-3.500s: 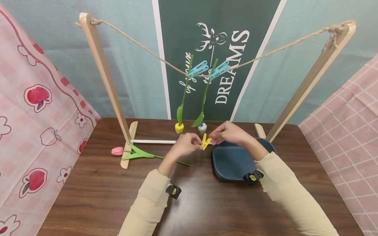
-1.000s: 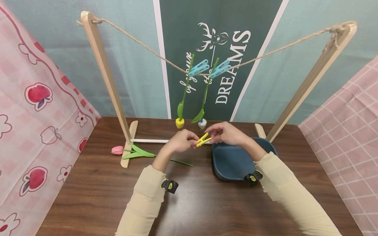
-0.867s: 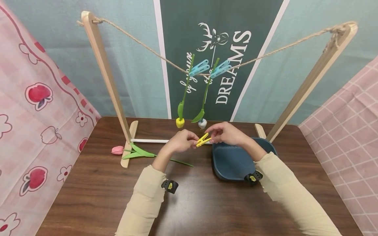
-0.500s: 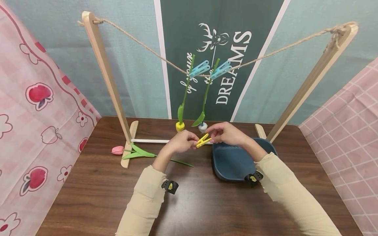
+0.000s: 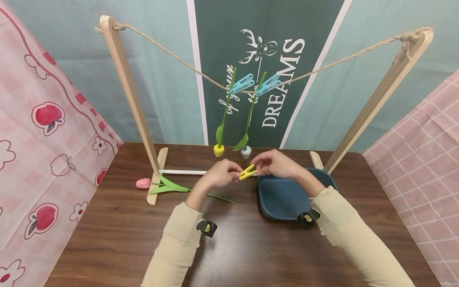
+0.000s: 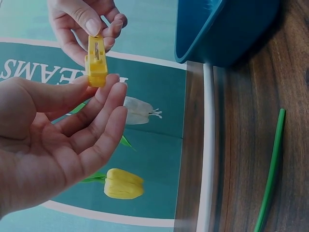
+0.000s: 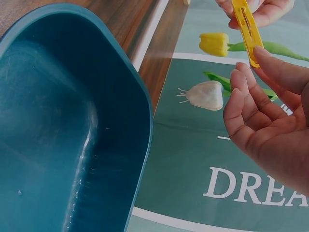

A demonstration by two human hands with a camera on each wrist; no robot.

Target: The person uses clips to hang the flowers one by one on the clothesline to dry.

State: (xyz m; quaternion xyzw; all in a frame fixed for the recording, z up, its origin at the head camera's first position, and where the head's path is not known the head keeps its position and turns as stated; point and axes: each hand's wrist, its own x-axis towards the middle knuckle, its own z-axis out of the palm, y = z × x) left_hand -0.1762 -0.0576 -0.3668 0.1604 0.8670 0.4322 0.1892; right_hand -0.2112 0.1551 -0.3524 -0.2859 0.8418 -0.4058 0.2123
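Observation:
A yellow plastic clothespin [image 5: 247, 172] is held between both hands above the table, its two handle legs toward the right. My left hand [image 5: 221, 173] pinches its left end between thumb and fingertips. At its other end, my right hand [image 5: 275, 164] holds the handle legs, its thumb [image 7: 280, 70] on one of them in the right wrist view. Behind the hands, a yellow tulip [image 5: 219, 150] and a white tulip [image 5: 246, 152] hang upside down from a rope [image 5: 172, 56], clipped by two blue clothespins [image 5: 242, 83]. A pink tulip [image 5: 143, 183] lies on the table at left.
The rope spans two wooden posts [image 5: 130, 95] with feet on the brown table [image 5: 247, 247]. A white rod [image 5: 183, 172] runs low between them. Below the right forearm stands a dark blue bin [image 5: 283, 199]. Curtains enclose the back and sides.
Since the oldest frame the yellow clothespin has tilted from nearly upright to more sideways, and the left hand has shifted slightly left. Over the last second the hands barely move; the hanging tulips sway slightly.

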